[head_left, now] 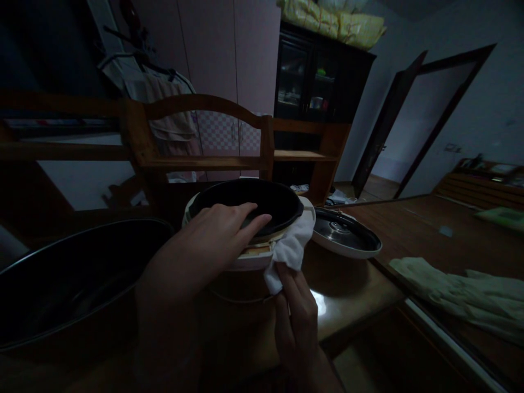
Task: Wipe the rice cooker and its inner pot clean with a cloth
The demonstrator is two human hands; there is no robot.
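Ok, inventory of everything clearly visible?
Inner pot: 1, black, in cooker
Cooker: 1, white, centre
Cloth: 1, white, cooker's right side
Lid: 1, dark inside, right of cooker
Large vessel: 1, black, left
Table: 1, brown, below
Wooden frame: 1, brown, behind cooker
Wardrobe: 1, pinkish, rear
Clothes: several, pale, rear
Cabinet: 1, black, rear
Bundle: count unclear, yellow, atop cabinet
Door: 1, dark, rear right
Fabric: 1, greenish, right
Left hand: 1, over pot
Right hand: 1, on cloth

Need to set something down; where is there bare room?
Bare tabletop shows between the right hand, the lid and the table's near edge. The brown surface shows bare between the lid and green cloth. Crowded: around the cooker, left hand and white cloth, across to the black pot.
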